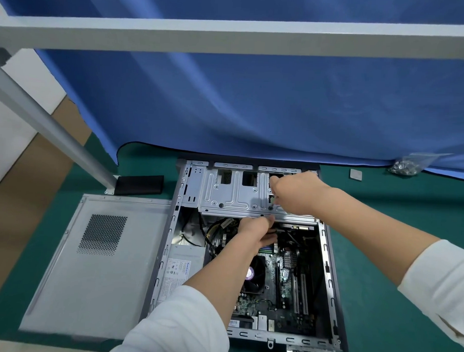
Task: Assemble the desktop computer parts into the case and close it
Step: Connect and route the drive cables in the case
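Head view: right hand (297, 194) grips a small tool over the drive cage (235, 194) — left hand (258, 228) reaches under it, grip unclear; case (330, 279) open.

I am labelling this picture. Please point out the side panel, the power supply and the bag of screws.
side panel (91, 263): head view, on its flat metal face.
power supply (181, 269): head view, on its label.
bag of screws (407, 165): head view, on the clear plastic.
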The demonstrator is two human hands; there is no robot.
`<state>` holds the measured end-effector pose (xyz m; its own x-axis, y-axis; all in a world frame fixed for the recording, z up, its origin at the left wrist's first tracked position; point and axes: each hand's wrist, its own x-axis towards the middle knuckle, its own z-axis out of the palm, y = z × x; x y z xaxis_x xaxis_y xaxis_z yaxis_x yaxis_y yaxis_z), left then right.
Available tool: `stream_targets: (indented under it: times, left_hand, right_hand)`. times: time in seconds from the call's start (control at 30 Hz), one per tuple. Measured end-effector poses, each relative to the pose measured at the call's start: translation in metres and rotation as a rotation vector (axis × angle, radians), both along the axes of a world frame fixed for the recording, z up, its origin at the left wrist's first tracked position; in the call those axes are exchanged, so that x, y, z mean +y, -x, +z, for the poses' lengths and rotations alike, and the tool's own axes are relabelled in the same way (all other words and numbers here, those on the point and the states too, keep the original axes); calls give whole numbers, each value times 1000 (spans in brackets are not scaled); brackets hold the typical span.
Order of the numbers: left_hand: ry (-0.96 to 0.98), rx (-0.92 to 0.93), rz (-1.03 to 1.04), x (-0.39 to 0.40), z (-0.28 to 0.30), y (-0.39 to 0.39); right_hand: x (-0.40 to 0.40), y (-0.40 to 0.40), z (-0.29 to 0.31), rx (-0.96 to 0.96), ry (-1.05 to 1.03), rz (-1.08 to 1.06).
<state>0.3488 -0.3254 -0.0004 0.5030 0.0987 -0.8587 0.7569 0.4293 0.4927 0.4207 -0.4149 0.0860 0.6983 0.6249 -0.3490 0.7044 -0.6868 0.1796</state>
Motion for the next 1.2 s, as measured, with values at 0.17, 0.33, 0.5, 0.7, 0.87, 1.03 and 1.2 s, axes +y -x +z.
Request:
stream_targets:
  times: [0.17,0.33,0.5,0.7,0.87,1.03,1.2]
  left_hand:
    - [1,-3,0,-1,-1,0]
    - [-8,-7,1,-1,-2,0]
    - [0,-10,5,-2,-1,0]
    - [-7,-8,7,-2,0,1]
    - [-6,-8,-1,-1,1,2]
    - [-7,-15,-14,1,1,2]
    - [-18,-11,-23,0,-1,2]
  right_hand:
    - [1,5,1,-112,1,69]
    - [-1,1,0,-14,42,13]
    - [3,2,-1,-63,23,28]
    - [3,-1,0,71,28,-59]
    - [9,4,2,-52,10,-13]
    - [12,0,-1,-14,92,-81]
    - [10,0,2,22,33,-98]
